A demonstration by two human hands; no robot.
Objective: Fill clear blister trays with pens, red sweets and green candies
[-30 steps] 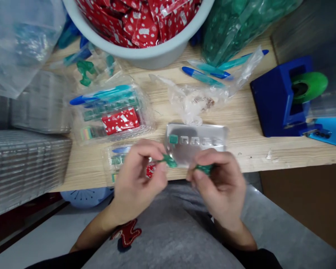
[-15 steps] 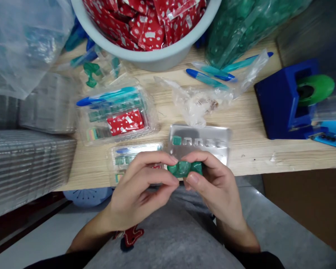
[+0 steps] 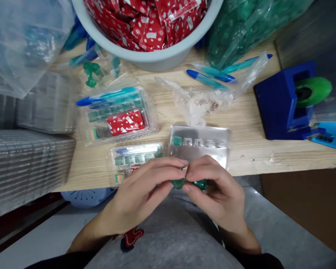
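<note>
My left hand [image 3: 148, 190] and my right hand [image 3: 217, 190] meet at the table's front edge, fingertips pinched on a strip of small shiny green pieces [image 3: 178, 183]. My fingers cover much of the strip; its right end shows under my right fingers. Just beyond lies a silvery moulded tray [image 3: 198, 134] with a row of small recesses, and one green square piece [image 3: 177, 141] sits in the leftmost. Partly behind my left hand is a clear blister pack [image 3: 137, 149] with a row of green pieces, a blue pen and a striped block.
A larger clear pack [image 3: 149, 127] holds a pen and a red packet [image 3: 126, 122]. A pale tub [image 3: 154, 58] of red packets stands at the back, beside a bag of green pieces [image 3: 229, 41]. A blue tape dispenser [image 3: 277, 101] is right; stacked clear trays [image 3: 28, 164] are left.
Both hands have drawn closer together and slightly towards me. The fingers now cover more of the green strip, and more of the small blister pack shows behind my left hand.
</note>
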